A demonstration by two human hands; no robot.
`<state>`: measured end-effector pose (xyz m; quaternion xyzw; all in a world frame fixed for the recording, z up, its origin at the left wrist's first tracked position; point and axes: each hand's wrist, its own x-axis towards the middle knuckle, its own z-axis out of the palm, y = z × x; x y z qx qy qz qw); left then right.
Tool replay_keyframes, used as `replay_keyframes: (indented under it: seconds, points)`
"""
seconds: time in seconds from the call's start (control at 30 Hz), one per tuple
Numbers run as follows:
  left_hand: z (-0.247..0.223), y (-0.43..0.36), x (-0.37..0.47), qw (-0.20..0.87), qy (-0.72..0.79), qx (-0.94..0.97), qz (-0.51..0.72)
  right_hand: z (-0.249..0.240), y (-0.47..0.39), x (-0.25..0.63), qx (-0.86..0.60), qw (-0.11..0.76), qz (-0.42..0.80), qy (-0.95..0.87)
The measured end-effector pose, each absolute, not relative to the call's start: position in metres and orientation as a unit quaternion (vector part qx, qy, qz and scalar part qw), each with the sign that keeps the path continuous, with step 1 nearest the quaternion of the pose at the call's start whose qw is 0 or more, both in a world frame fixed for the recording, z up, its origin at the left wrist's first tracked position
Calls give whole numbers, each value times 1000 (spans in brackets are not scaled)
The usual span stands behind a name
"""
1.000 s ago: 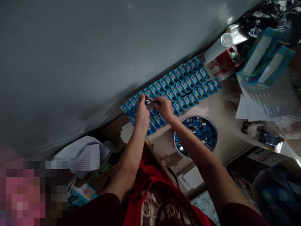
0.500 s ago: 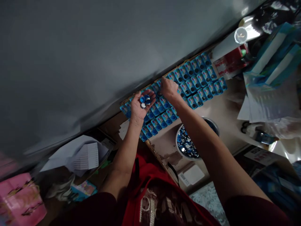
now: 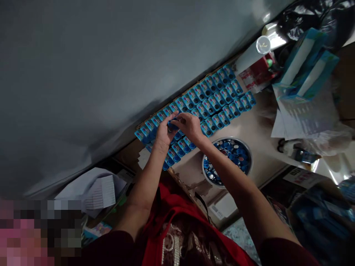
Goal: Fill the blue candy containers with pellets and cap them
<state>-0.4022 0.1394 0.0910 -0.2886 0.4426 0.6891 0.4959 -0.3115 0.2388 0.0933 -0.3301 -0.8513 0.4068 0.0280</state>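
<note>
My left hand point(image 3: 163, 135) is cupped palm up over the left part of the rows, holding a few small round blue-and-silver caps point(image 3: 171, 127). Over that palm, my right hand point(image 3: 192, 127) has its thumb and fingers pinched together at the caps. Its fingertips partly cover them, so which cap it grips is hard to see. Under and around both hands lie rows of small blue card packs point(image 3: 206, 88), each with a round recess at one end. Many recesses at the right look dark, while those at the lower left show blue discs.
A round metal bowl point(image 3: 251, 162) of loose blue and silver caps stands on the table point(image 3: 191, 166), partly behind my right forearm. A wall point(image 3: 97, 74) borders the far side. Papers point(image 3: 299, 118), blue cartons point(image 3: 313, 66) and a white cylinder point(image 3: 252, 55) crowd the right.
My right hand has come from the far row of packs back to my left palm, and its fingers now touch the caps there. The view has shifted slightly.
</note>
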Motion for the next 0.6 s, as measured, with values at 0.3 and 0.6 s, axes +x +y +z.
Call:
replay_keyframes:
  seconds: [0.3, 0.6]
  points:
    - [83, 163, -385, 515, 395, -348, 676, 79, 256, -290, -445, 70, 631, -632]
    - [89, 148, -417, 434, 490, -241, 717, 78, 307, -331, -414, 32, 346, -841]
